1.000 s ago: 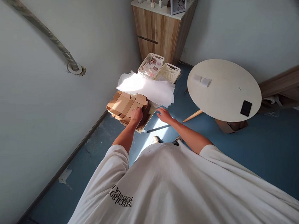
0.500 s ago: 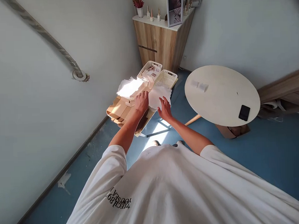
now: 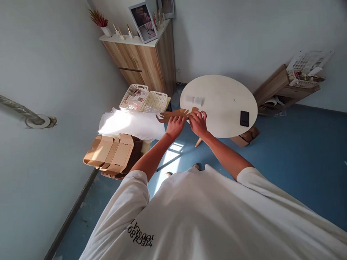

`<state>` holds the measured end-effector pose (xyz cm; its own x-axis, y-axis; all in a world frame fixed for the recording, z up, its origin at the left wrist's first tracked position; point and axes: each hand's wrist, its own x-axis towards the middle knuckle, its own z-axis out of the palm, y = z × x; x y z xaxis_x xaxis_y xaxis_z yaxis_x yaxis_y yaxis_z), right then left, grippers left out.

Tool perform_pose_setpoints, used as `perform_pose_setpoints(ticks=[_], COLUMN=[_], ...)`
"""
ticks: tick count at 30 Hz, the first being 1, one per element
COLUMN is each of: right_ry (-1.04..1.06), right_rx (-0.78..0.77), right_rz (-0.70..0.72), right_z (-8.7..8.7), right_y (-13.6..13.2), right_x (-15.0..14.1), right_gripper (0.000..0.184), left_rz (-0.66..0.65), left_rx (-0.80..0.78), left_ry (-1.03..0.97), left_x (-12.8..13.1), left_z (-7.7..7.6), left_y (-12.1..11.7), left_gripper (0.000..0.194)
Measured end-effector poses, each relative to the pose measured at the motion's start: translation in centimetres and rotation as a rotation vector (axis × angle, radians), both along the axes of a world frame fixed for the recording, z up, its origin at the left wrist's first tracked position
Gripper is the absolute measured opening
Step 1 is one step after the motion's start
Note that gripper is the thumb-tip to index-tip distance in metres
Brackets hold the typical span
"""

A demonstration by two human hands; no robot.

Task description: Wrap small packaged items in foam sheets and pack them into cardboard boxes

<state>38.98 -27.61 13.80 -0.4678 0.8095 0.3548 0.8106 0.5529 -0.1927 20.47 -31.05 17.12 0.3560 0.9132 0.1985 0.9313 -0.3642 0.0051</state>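
A flat brown cardboard box blank (image 3: 170, 115) with cut flaps is held up in front of me, between the side table and the round table. My left hand (image 3: 176, 126) grips its near edge at the middle. Around its right end close the fingers of my right hand (image 3: 198, 121). To the left, a stack of cardboard box blanks (image 3: 117, 152) lies beside a pile of white paper sheets (image 3: 145, 124), part of it bright with sunlight.
Behind the paper stand two white baskets, one with packets (image 3: 135, 98), the other with clear items (image 3: 154, 102). The round white table (image 3: 218, 122) bears a black phone (image 3: 244, 118) and small translucent pieces (image 3: 195, 100). A wooden cabinet (image 3: 142, 59) stands behind.
The cardboard blank has come up off the side table and moved right, towards the round table, now in both hands. My right hand has closed on it. The view has turned right.
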Motion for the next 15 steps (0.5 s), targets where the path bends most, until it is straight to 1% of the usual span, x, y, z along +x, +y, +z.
perform_pose_setpoints(ticks=[5,9,12,15], right_ry=[-0.008,-0.019,-0.051,-0.111], right_rx=[-0.022,-0.029,-0.057,-0.12], right_rz=[-0.057,-0.137,-0.201,-0.262], right_z=[-1.7,-2.8,-3.7,-4.8], right_y=[1.6,1.7,1.2,0.5], right_x=[8.4,13.8,16.9,19.1], right_gripper=[0.041,0.045,0.048,0.05], left_rz=[-0.111,-0.172,-0.228,-0.262], left_rx=[-0.01,-0.041,-0.067,-0.148], left_ry=[-0.013,-0.023,-0.026,0.0], left_x=[7.3,12.3,15.1,16.8], left_z=[-1.5,-2.7,-3.6,-4.8], left_y=[3.1,4.8,5.6,6.4], left_gripper=[0.03,0.032,0.036,0.039])
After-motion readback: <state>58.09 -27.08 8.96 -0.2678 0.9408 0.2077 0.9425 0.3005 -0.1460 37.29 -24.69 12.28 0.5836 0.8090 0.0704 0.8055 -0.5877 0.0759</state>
